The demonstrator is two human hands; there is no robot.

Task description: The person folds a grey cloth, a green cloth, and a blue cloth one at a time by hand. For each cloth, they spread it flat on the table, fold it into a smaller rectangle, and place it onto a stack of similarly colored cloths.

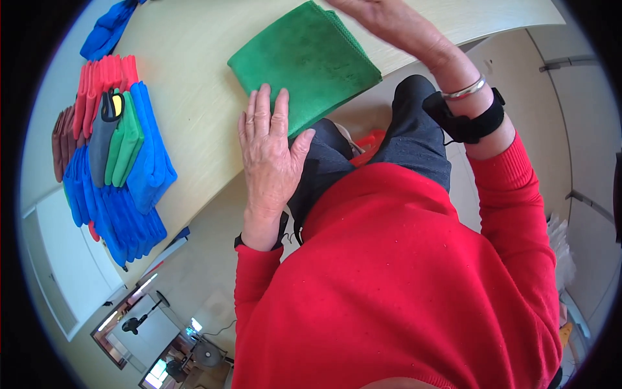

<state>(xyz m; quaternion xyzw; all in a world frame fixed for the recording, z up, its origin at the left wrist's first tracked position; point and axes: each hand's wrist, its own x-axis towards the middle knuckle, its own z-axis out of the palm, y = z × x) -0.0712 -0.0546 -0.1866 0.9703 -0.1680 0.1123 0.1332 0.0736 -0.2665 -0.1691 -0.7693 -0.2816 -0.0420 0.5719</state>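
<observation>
- Left hand: open, palm down, fingers extended; fingertips on the lower-left edge of the folded green cloth. Pressing or resting, not pinching.
- Right hand: past the cloth's upper-right side, cut off by the top of the view. Fingers out of shot, can't tell if it's gripping anything.
- Cloth location: on the pale tabletop, right at the near edge, in front of the person. Can't tell if it overhangs.
- Progress, my read: folding well along on this one; it's already a compact, layered packet. Can't tell if another fold is left. Lies apart from the piles.
- Looks: mid-green, soft nap, dark mottled patches toward the upper right; damp, dirt or just nap, can't say. Stitched edge along the right side with layers showing. Mostly flat.
- Farther left: folded cloths look finished: red stack, blue stack, green stack, grey cloth, brown stack.
- Black-and-yellow item on those piles; type unclear.
</observation>
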